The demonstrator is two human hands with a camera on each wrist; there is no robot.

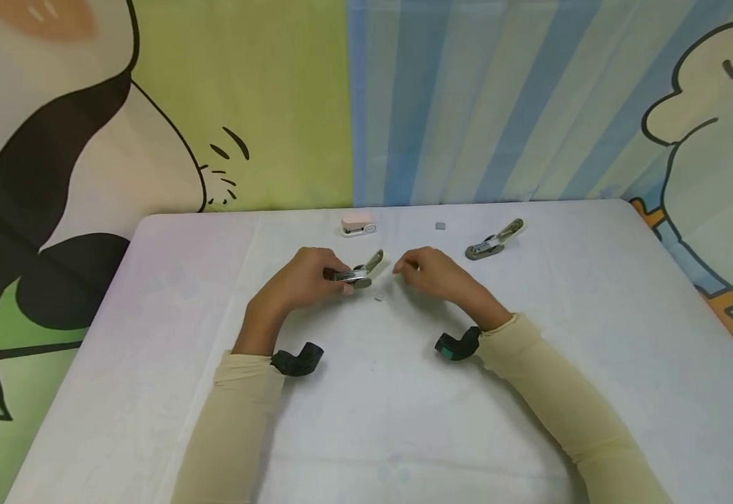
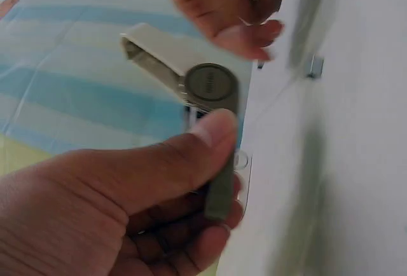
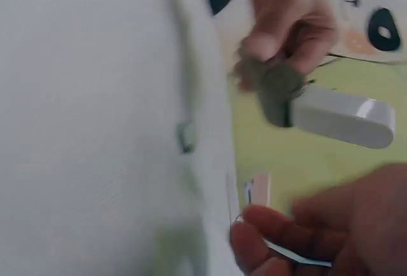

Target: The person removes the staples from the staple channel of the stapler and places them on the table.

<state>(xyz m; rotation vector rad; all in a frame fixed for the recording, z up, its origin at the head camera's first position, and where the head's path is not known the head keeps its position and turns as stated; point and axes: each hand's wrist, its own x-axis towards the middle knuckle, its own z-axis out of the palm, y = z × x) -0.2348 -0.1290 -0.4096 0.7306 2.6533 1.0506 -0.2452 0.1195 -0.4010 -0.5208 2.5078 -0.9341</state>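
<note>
My left hand (image 1: 309, 276) grips a grey-green stapler (image 1: 356, 276) by one end, and the stapler's top arm is swung up and open. In the left wrist view the thumb presses beside the stapler's round hinge (image 2: 211, 82), with fingers curled beneath. My right hand (image 1: 429, 271) hovers just right of the stapler, apart from it. Its fingers (image 3: 276, 228) are loosely bent in the right wrist view, and nothing shows between them. A small grey staple strip (image 1: 379, 297) lies on the table below the gap between the hands.
A pink and white mini stapler (image 1: 358, 225) stands near the back edge. Right of it lies another small staple strip (image 1: 440, 225), then a second opened grey-green stapler (image 1: 494, 240). A white cloth covers the table (image 1: 366, 420); a printed curtain (image 1: 278, 105) hangs behind.
</note>
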